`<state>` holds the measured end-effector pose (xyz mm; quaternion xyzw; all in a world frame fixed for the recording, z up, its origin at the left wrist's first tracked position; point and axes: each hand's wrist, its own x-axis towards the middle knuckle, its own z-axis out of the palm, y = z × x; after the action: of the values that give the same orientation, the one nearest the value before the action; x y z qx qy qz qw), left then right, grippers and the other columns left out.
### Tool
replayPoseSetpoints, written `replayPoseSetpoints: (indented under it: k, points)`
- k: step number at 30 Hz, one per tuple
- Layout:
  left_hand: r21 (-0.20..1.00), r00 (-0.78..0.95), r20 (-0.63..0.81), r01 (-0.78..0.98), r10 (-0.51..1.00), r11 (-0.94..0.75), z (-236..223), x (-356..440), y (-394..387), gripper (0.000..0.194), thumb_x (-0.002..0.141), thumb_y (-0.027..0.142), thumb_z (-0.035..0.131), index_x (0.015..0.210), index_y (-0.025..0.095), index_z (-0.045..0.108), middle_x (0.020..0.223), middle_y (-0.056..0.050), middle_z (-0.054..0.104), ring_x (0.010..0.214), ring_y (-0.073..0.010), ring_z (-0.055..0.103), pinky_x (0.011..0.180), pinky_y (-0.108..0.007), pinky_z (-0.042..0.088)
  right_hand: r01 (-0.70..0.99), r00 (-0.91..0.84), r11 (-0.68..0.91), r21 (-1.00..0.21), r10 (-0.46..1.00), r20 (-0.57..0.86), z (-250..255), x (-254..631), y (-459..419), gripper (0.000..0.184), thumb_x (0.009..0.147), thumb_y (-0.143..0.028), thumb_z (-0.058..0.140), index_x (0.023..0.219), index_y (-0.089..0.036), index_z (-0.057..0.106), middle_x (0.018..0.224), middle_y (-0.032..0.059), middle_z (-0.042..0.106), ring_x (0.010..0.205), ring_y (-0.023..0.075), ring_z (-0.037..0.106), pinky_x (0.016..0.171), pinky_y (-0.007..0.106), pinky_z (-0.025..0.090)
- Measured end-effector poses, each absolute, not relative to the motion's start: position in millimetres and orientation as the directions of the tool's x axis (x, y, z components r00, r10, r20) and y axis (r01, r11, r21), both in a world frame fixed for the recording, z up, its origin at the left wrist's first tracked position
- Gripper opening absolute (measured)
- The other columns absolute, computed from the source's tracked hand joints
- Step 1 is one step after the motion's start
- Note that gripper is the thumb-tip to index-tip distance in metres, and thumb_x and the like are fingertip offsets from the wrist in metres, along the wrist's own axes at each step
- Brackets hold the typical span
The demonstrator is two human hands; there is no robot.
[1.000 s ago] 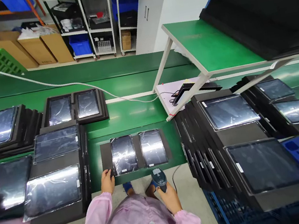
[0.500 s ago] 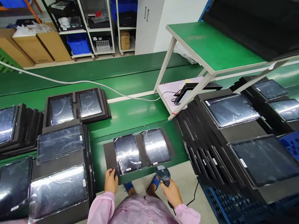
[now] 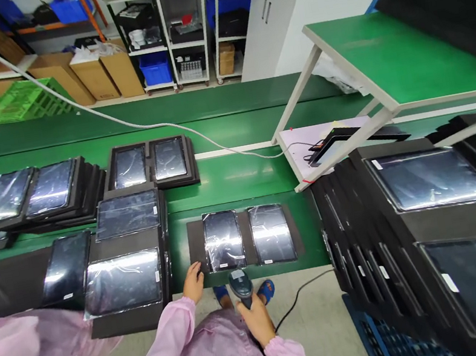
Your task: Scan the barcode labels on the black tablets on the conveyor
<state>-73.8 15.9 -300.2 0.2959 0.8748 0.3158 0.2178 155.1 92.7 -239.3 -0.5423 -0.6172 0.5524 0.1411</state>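
A: Where are the hands?

B: Low in the centre of the frame. The right hand [image 3: 259, 323] is wrapped round a handheld scanner [image 3: 240, 285], whose head points up the frame toward the worktop [image 3: 239, 187]. The left hand [image 3: 193, 283] is loosely curled at the lower left corner of a dark sheet [image 3: 197, 243].

A: Is it pinching that sheet?

B: I can't tell. The fingertips are too small there; they may be gripping the edge or merely resting on it.

A: And the screens?

B: Mid-frame, lying side by side on the sheet with a gap between them: the left panel [image 3: 222, 236] and the right panel [image 3: 271, 230]. Each has a white strip near its lower edge, the left label [image 3: 223, 265] and the right label [image 3: 269, 261].

A: How would you work it well?

B: Aim squarely at one label at a time. The scanner's head is just below the left panel, so that label looks the easier shot. Glare crosses both panels; if it interferes, a slight tilt should help.

A: The other hand?

B: Light pressure on the sheet's border, off the glass. And I'd give the black cable [image 3: 320, 276] some slack.
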Motion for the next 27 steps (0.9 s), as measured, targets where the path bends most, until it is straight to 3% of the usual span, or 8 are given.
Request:
replayPoseSetpoints:
  k: [3, 7, 14, 22, 27]
  points:
    - [0.678, -0.745, -0.195, 0.367, 0.638, 0.637, -301.4, -70.3, 4.6, 0.043, 0.085, 0.014, 0.043, 0.123, 0.015, 0.063, 0.136, -0.013, 0.057, 0.125, -0.0206, 0.057, 0.114, -0.039, 0.040, 0.507, -0.440, -0.182, -0.843, 0.786, -0.434, -239.1, 137.8, 78.7, 0.042, 0.070, -0.043, 0.052, 0.098, -0.015, 0.065, 0.086, 0.0129, 0.072, 0.086, 0.0329, 0.069, 0.077, 0.037, 0.052]
    - [0.666, -0.767, -0.192, 0.356, 0.612, 0.656, -302.3, -63.9, -7.9, 0.044, 0.085, 0.016, 0.045, 0.126, 0.017, 0.062, 0.139, -0.012, 0.055, 0.134, -0.0218, 0.050, 0.118, -0.041, 0.035, 0.523, -0.449, -0.194, -0.830, 0.765, -0.461, -240.2, 133.2, 74.8, 0.045, 0.073, -0.044, 0.048, 0.102, -0.013, 0.061, 0.091, 0.0166, 0.072, 0.091, 0.0356, 0.068, 0.079, 0.039, 0.050]
    - [0.678, -0.790, -0.166, 0.343, 0.590, 0.650, -303.2, -55.9, -11.5, 0.045, 0.084, 0.016, 0.045, 0.125, 0.014, 0.062, 0.140, -0.014, 0.055, 0.133, -0.0239, 0.050, 0.118, -0.044, 0.035, 0.528, -0.443, -0.185, -0.829, 0.773, -0.454, -241.6, 134.8, 74.8, 0.043, 0.073, -0.043, 0.048, 0.102, -0.014, 0.061, 0.093, 0.0155, 0.073, 0.090, 0.0324, 0.069, 0.080, 0.036, 0.051]
    - [0.684, -0.810, -0.145, 0.332, 0.568, 0.649, -304.8, -62.6, -7.4, 0.045, 0.080, 0.018, 0.046, 0.122, 0.012, 0.063, 0.135, -0.015, 0.059, 0.129, -0.0229, 0.053, 0.116, -0.039, 0.037, 0.529, -0.415, -0.168, -0.832, 0.804, -0.426, -249.8, 149.2, 84.2, 0.041, 0.076, -0.042, 0.052, 0.105, -0.014, 0.061, 0.093, 0.0141, 0.072, 0.091, 0.0312, 0.069, 0.080, 0.036, 0.051]
    - [0.680, -0.830, -0.156, 0.303, 0.536, 0.667, -302.0, -77.0, 5.7, 0.048, 0.077, 0.026, 0.046, 0.119, 0.011, 0.063, 0.129, -0.017, 0.059, 0.114, -0.0257, 0.063, 0.106, -0.041, 0.048, 0.532, -0.315, -0.163, -0.831, 0.873, -0.373, -259.0, 190.0, 114.5, 0.045, 0.071, -0.036, 0.058, 0.112, -0.016, 0.057, 0.088, 0.0090, 0.072, 0.082, 0.0274, 0.070, 0.073, 0.033, 0.052]
